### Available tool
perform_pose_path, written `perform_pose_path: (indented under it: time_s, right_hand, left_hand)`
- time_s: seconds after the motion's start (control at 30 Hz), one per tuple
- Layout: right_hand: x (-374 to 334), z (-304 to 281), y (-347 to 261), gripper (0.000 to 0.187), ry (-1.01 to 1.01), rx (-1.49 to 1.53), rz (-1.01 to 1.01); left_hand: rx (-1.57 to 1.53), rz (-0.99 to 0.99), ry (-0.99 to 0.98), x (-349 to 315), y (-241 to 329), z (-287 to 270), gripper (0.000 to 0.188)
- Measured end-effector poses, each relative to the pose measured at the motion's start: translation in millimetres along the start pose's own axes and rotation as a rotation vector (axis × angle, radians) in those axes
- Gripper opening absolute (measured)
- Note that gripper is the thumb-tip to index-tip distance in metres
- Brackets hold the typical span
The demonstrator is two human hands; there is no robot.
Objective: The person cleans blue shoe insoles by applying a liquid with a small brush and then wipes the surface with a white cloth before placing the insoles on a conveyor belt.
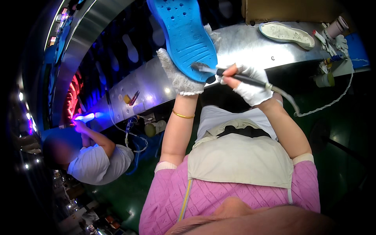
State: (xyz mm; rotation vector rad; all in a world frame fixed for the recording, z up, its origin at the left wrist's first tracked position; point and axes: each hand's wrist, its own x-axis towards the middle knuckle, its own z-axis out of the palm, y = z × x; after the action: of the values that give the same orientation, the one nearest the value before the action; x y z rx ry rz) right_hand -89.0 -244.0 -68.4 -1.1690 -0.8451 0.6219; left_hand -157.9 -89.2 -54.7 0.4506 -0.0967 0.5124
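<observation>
A blue shoe sole, with small holes toward its far end and ridges across its middle, is held up in front of me. My left hand, in a grey knitted glove, wraps round its near end from beneath. Between the bare fingertips of my right hand, which wears a white cut-finger glove, is a brush with a dark handle. Its bristles touch the sole's near end. A pale tube runs from the back of the handle.
Behind the sole runs a metal ledge beside a dark line carrying more soles. On the ledge lie a white sole and a small yellow block. A cardboard box stands at the back right. A co-worker sits at left.
</observation>
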Motion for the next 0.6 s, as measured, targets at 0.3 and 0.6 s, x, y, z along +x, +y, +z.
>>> perform_pose_path:
  time_s: [0.3, 0.6]
  right_hand:
    - [5, -7, -4, 0.008, -0.083, -0.072, 0.109]
    - [-1, -16, -15, 0.012, -0.118, -0.036, 0.045]
  left_hand:
    - [0.032, -0.125, -0.006, 7, 16, 0, 0.084]
    - [0.043, -0.345, 0.029, 15, 31, -2, 0.078]
